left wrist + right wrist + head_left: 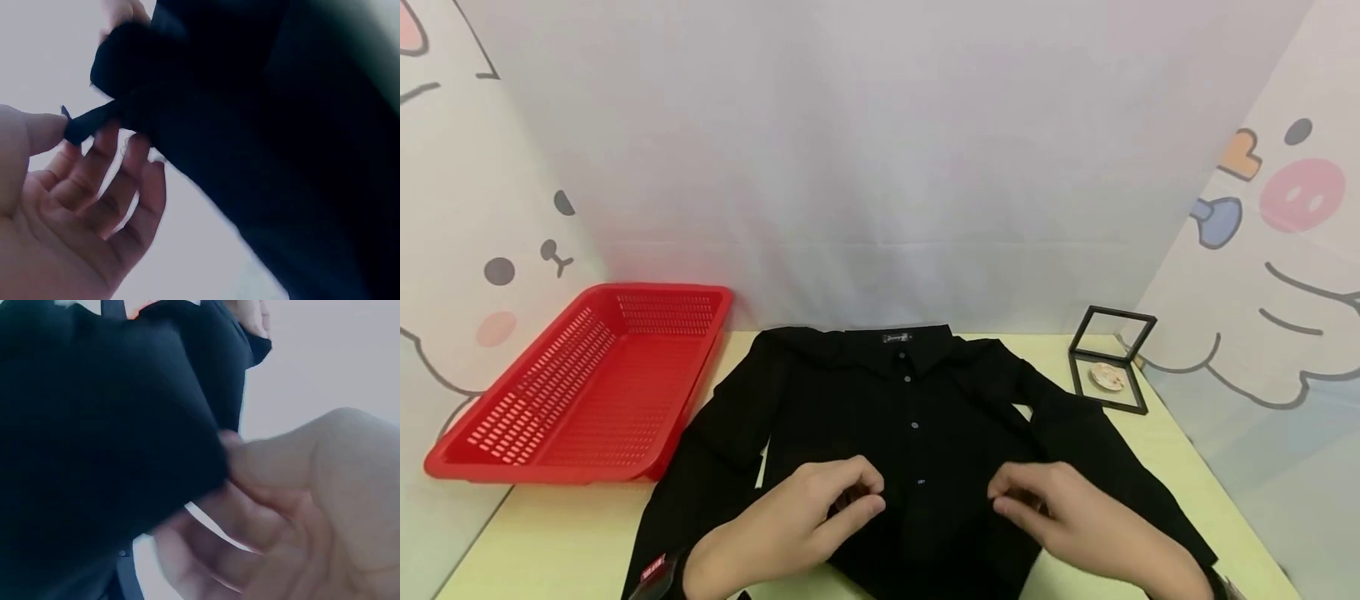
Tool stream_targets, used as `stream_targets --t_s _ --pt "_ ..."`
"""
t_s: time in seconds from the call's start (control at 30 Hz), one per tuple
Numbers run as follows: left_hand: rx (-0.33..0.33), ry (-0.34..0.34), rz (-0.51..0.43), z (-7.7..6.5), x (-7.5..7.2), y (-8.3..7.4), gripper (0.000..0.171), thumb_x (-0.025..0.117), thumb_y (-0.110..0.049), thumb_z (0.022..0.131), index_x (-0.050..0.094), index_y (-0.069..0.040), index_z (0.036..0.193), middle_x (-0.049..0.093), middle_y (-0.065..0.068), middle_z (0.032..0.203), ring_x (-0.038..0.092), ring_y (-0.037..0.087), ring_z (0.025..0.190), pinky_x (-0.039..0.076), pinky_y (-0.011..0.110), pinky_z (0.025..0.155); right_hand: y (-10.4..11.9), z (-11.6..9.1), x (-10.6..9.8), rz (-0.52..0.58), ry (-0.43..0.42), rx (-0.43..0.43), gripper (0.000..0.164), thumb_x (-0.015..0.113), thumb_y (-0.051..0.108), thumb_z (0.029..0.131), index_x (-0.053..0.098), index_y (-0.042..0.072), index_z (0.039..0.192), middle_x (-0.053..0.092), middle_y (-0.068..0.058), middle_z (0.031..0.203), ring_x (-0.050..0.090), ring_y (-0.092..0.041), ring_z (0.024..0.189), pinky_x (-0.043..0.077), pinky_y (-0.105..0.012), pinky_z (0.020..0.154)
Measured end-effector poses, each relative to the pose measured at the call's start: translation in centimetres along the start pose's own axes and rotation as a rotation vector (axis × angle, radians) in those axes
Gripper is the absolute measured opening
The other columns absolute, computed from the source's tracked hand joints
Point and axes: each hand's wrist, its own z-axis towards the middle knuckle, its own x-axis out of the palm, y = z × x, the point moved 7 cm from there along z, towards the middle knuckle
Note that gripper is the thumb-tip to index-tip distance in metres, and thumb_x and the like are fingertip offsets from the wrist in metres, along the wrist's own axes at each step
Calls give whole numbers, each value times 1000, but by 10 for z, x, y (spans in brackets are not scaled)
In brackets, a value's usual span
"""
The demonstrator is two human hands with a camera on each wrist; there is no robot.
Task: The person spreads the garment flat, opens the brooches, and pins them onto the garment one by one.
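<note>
A black button-up shirt (872, 425) lies face up on the table, its collar (925, 346) toward the back wall and its sleeves spread to both sides. Over its lower front, my left hand (808, 521) is on the left of the button line and my right hand (1067, 517) on the right. In the left wrist view, the thumb and fingers pinch a narrow edge of black cloth (94, 122). The right wrist view has thumb and fingers pinching a corner of the dark fabric (206, 469). Both pinched parts are raised toward the cameras.
A red plastic basket (700, 367) with perforated sides stands at the left, beside one sleeve. At the back right is a black open frame (1108, 404) with a small pale round item (1107, 377) in it. A white curtain (865, 167) closes off the back.
</note>
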Motion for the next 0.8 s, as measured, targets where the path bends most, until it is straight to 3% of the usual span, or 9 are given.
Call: stream_targets --t_s 0.07,0.13,0.23,0.37,0.5,0.6,0.7,0.8 --pt "-48 2 25 3 2 11 7 55 -24 109 60 -21 105 53 -11 79 46 -4 68 47 15 62 -8 7 -3 -38 -73 29 10 58 23 107 67 22 109 64 13 88 50 3 67 44 -21 60" --pt "-112 41 55 4 8 26 8 56 -26 108 62 -22 105 54 -13 81 48 -3 69 47 16 63 -19 14 1 -50 -93 81 10 59 23 107 68 20 107 63 12 85 50 2 65 45 -21 60" --pt "-214 156 106 -4 22 49 12 56 -35 107 64 -26 105 58 -17 89 51 -5 74 48 16 69 -35 21 16 -33 -43 139 11 61 24 105 69 17 106 65 9 87 54 2 68 48 -21 63" --pt "-272 286 173 -30 31 72 22 63 -49 101 67 -28 110 63 -18 102 57 -5 87 52 19 76 -43 16 33 -21 33 186 8 66 26 102 68 18 100 61 12 85 54 2 70 48 -22 63" --pt "-342 323 234 -62 20 86 47 76 -60 86 65 -30 122 62 -15 118 57 4 105 52 30 90 -43 -4 37 30 102 283 16 68 36 99 63 23 91 53 12 71 47 1 60 42 -22 57" --pt "-436 333 293 -87 6 94 67 82 -64 76 60 -33 132 57 -11 133 53 13 119 48 44 101 -51 -26 45 132 215 361 20 70 37 98 61 21 89 50 9 66 44 -2 56 38 -24 55" --pt "-516 335 324 -105 -4 98 75 88 -53 76 55 -32 140 51 -6 142 50 21 126 46 55 104 -73 -44 63 148 332 393 16 72 28 98 61 17 96 50 9 69 43 -3 59 37 -28 56" --pt "-529 302 359 -111 -10 99 66 88 -35 82 56 -30 139 52 -5 140 53 20 122 50 49 101 -106 -52 85 67 353 395 19 70 27 99 57 14 105 50 7 78 45 -4 66 39 -30 61"
